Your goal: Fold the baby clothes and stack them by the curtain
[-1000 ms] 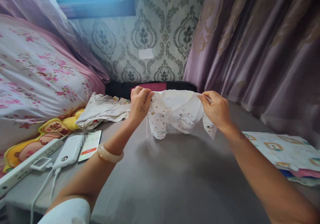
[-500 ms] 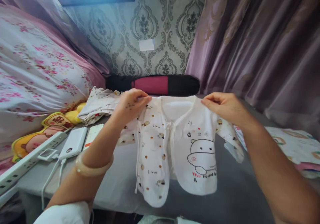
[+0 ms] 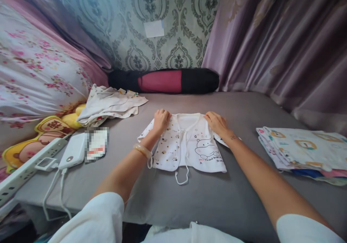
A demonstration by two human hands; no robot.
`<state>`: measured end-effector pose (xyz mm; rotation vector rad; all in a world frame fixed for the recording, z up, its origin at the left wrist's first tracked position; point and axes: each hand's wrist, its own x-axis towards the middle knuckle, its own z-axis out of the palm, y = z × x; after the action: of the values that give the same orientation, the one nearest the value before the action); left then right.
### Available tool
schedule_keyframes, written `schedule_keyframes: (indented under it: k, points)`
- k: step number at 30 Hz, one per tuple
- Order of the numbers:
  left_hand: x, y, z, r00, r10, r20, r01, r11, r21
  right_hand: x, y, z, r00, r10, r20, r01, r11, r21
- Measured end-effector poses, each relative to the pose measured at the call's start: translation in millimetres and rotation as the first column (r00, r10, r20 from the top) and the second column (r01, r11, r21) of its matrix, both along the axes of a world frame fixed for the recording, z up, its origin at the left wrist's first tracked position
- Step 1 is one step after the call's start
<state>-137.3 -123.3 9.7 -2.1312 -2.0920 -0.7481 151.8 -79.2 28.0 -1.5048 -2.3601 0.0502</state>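
A small white baby shirt [image 3: 187, 145] lies spread on the grey bed surface [image 3: 168, 199], neckline away from me. A hippo drawing marks its right half, little brown prints its left half, and white ties hang at the front hem. At its left shoulder my left hand [image 3: 162, 120] has its fingers closed on the fabric; a pale bangle circles that wrist. My right hand [image 3: 217, 123] pinches the opposite shoulder. Both sleeves stick out sideways, partly covered by my forearms.
Crumpled pale clothes [image 3: 108, 104] lie at the back left, and a folded stack of printed cloths [image 3: 306, 149] at the right. Along the left edge are a power strip [image 3: 35, 163], a white power bank [image 3: 73, 151] with cables, and a yellow plush [image 3: 40, 142]. A black-and-maroon roll [image 3: 159, 81] rests against the wall.
Both hands have brought the shirt down from a raised, hanging position onto the surface, farther from me. It now lies flat. My view has tilted downward.
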Motion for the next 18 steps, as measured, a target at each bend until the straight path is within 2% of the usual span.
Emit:
schedule_keyframes:
  k: [4,9,13,18]
  points:
    - [0.0,7.8,-9.0,0.994,0.034,-0.106,-0.035,0.999,-0.008,-5.8,14.7,-7.9,0.997,-0.009,0.077,0.012,0.999,-0.030]
    - [0.5,24.8,-7.1,0.982,0.060,-0.180,-0.073,0.995,-0.068,-14.7,39.8,-12.2,0.987,-0.016,0.162,0.028,0.997,-0.075]
    - [0.4,43.5,-2.8,0.975,0.097,-0.199,-0.120,0.987,-0.103,-21.1,58.9,-13.5,0.981,-0.045,0.190,0.061,0.995,-0.079]
    - [0.2,56.6,-4.0,0.983,0.082,-0.166,-0.119,0.966,-0.228,-26.4,68.0,-16.1,0.980,-0.026,0.195,0.053,0.989,-0.136]
